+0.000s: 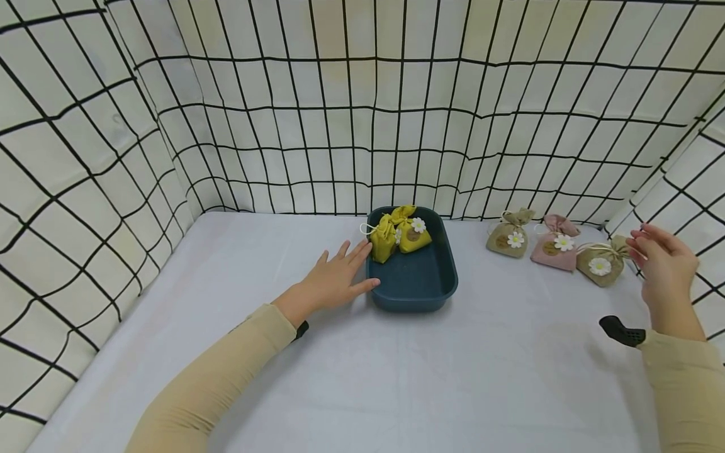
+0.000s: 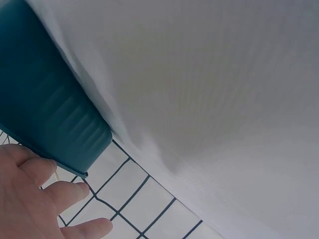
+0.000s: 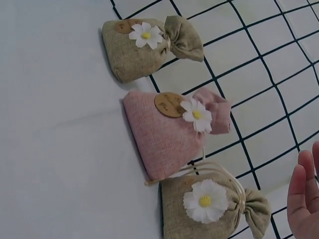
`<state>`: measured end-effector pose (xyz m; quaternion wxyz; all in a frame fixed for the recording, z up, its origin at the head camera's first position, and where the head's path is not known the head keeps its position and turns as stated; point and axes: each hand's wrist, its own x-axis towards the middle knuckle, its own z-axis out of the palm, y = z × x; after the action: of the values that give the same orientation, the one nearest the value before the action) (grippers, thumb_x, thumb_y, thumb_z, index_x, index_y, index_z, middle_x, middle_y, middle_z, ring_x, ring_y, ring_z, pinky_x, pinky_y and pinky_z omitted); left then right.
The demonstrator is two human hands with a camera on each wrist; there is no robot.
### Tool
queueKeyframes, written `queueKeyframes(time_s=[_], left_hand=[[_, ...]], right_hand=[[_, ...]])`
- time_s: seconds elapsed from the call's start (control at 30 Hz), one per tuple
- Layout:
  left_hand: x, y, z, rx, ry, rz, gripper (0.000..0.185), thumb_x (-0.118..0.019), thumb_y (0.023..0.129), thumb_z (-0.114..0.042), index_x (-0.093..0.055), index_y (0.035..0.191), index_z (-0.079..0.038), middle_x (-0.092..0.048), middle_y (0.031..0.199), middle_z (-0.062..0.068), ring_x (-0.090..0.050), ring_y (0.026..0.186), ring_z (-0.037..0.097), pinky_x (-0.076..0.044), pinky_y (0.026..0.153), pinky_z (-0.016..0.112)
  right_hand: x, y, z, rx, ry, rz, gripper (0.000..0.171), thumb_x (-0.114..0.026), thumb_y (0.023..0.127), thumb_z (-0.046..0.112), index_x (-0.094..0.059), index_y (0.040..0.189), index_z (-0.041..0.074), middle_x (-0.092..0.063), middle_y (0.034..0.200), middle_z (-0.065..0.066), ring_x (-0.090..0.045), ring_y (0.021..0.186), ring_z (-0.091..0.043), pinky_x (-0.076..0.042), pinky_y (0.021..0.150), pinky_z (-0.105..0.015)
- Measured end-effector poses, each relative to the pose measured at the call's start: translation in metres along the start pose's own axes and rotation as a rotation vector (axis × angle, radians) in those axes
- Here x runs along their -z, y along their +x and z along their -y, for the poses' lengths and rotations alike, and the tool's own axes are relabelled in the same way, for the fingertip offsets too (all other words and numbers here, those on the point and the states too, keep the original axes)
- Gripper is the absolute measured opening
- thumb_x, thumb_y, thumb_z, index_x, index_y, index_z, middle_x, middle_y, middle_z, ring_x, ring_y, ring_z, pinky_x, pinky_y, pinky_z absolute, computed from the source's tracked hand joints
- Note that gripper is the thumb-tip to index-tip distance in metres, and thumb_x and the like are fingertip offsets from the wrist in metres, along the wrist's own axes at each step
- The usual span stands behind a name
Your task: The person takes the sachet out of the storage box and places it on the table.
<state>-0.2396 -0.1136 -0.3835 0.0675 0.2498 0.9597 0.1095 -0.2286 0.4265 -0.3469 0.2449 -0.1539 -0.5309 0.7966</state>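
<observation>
Left hand lying flat on the white tabletop, fingers straight and spread, fingertips touching the left wall of a dark teal tray; gripping nothing. In the left wrist view, fingers resting against the tray's rim.

Right hand hovering above the table's right side, fingers loosely extended and relaxed, holding nothing. Nearest to it, almost touching its fingertips, an olive burlap pouch with a white daisy and a cream drawstring. In the right wrist view, only fingertips showing at the right edge, just beside that pouch.

Tray sitting at the table's centre, holding two yellow pouches bunched together in its far end, each with a daisy.

Lying in a row right of the tray: a second olive pouch, then a pink pouch, then the one by the right hand. Pink pouch touching the near olive one in the wrist view. Black-gridded white cloth walling in the table.
</observation>
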Motion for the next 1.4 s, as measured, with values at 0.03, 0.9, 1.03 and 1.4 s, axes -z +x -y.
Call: queueKeyframes(time_s=[0.03,0.9,1.03,1.4], left_hand=[[0.0,0.0,0.0,0.0,0.0,-0.001,0.086,-0.04,0.104,-0.065,-0.01,0.167,-0.014,-0.009,0.172,0.004,-0.006,0.156,0.036,-0.011,0.118,0.069],[0.0,0.0,0.001,0.007,-0.002,0.001,0.087,-0.04,0.104,-0.066,-0.008,0.167,-0.016,-0.007,0.172,0.002,-0.005,0.156,0.034,-0.01,0.118,0.068],[-0.001,0.0,0.001,0.006,0.003,-0.001,0.087,-0.04,0.104,-0.066,-0.008,0.167,-0.016,-0.007,0.172,0.002,-0.005,0.156,0.034,-0.01,0.118,0.068],[-0.002,0.002,0.002,0.012,0.003,0.008,0.087,-0.039,0.103,-0.067,-0.007,0.167,-0.017,-0.006,0.172,0.001,-0.005,0.157,0.033,-0.011,0.118,0.068]], right_hand=[[-0.003,-0.001,0.0,0.009,-0.011,0.015,0.023,-0.06,0.1,-0.006,-0.074,0.106,0.012,-0.066,0.101,0.0,-0.068,0.085,-0.009,-0.056,0.071,-0.015],[-0.074,-0.039,-0.019,0.19,-0.232,0.493,0.02,-0.061,0.102,0.001,-0.073,0.115,0.011,-0.072,0.105,0.004,-0.068,0.095,-0.005,-0.053,0.079,-0.013],[-0.087,-0.045,-0.026,0.214,-0.251,0.571,0.022,-0.061,0.102,-0.001,-0.073,0.115,0.012,-0.072,0.105,0.004,-0.068,0.097,-0.006,-0.054,0.08,-0.014],[-0.116,-0.061,-0.038,0.258,-0.302,0.697,0.021,-0.061,0.1,-0.005,-0.073,0.114,0.006,-0.073,0.102,0.003,-0.068,0.094,-0.007,-0.054,0.081,-0.015]])
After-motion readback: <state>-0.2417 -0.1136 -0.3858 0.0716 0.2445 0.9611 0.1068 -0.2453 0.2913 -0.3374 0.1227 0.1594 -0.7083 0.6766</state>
